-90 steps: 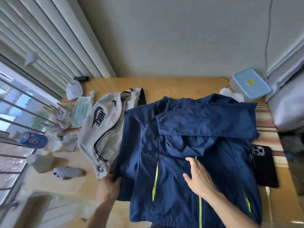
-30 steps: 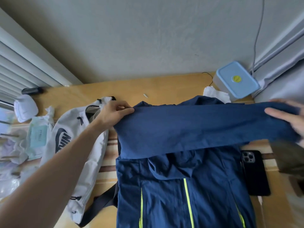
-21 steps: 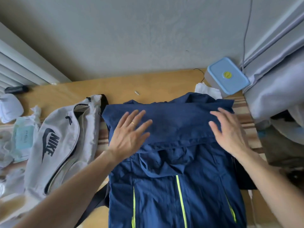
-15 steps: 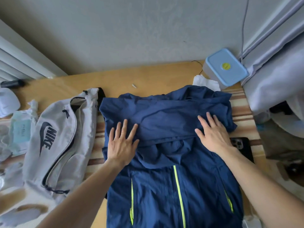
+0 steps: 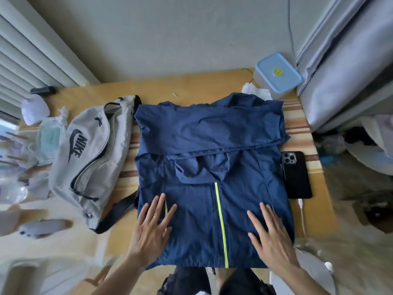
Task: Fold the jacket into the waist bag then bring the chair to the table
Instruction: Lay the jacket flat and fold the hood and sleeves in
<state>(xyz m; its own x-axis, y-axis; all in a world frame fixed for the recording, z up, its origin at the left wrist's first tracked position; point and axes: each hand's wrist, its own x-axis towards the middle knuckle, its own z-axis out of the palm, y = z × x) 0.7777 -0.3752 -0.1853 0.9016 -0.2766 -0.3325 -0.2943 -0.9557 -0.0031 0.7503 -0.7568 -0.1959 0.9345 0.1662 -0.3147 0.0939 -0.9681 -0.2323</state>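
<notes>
- The left hand lies flat, fingers spread, palm down on the lower left panel of the jacket; it grips nothing.
- The right hand does the same on the lower right panel, open and pressing, with the yellow zip line running between the two hands.
- The jacket lies on the table, sleeves already crossed in a band at the far end from the hands, hood bunched just beyond the fingertips.
- To do this step well, I judge: sweep both palms outward to push air and creases out, keep the side edges parallel, then fold the hem near the wrists up toward the sleeve band so the packet is narrow enough for the bag.
- Beyond the left hand, just beside the jacket's edge, lies the waist bag, its strap touching the jacket's corner.
- Beyond the right hand, a phone lies against the jacket's edge.
- Count: one jacket, one waist bag, one phone, two hands; no chair clearly in view.
</notes>
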